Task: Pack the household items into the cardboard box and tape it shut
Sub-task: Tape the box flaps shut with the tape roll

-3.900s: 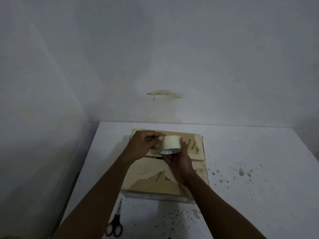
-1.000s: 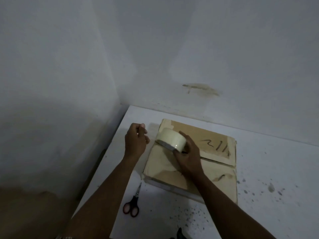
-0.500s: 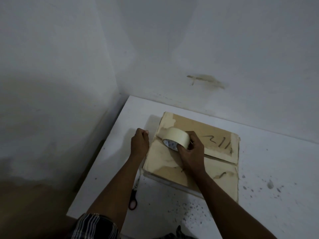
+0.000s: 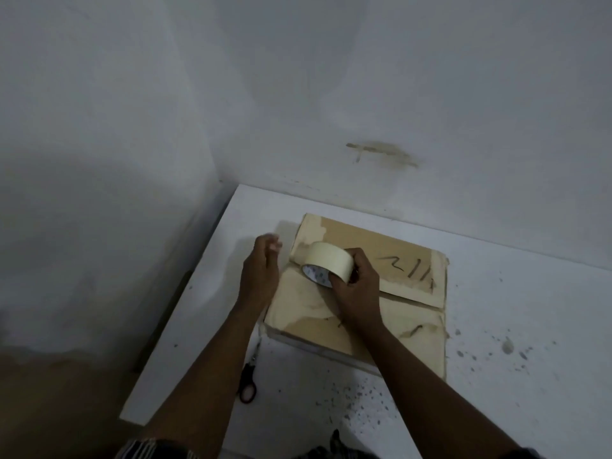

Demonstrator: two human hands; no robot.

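Note:
A flat cardboard box [image 4: 410, 260] with its flaps closed lies on the white table [image 4: 513, 309], dark scribbles on its far flap. My right hand [image 4: 356, 288] grips a roll of cream tape [image 4: 326, 263] over the box's left part, above the seam between the flaps. My left hand [image 4: 261, 270] hovers just left of the box's left edge, fingers loosely curled and blurred; I cannot tell whether it pinches the tape's end.
Black-handled scissors [image 4: 248, 382] lie on the table near the front left, partly under my left forearm. Walls meet in a corner behind and left of the table. Dark speckles mark the table surface at right.
The view has shifted left since the earliest frame. My right hand has kept the roll over the box's left part, and my left hand has moved out past the box's left edge and lifted slightly.

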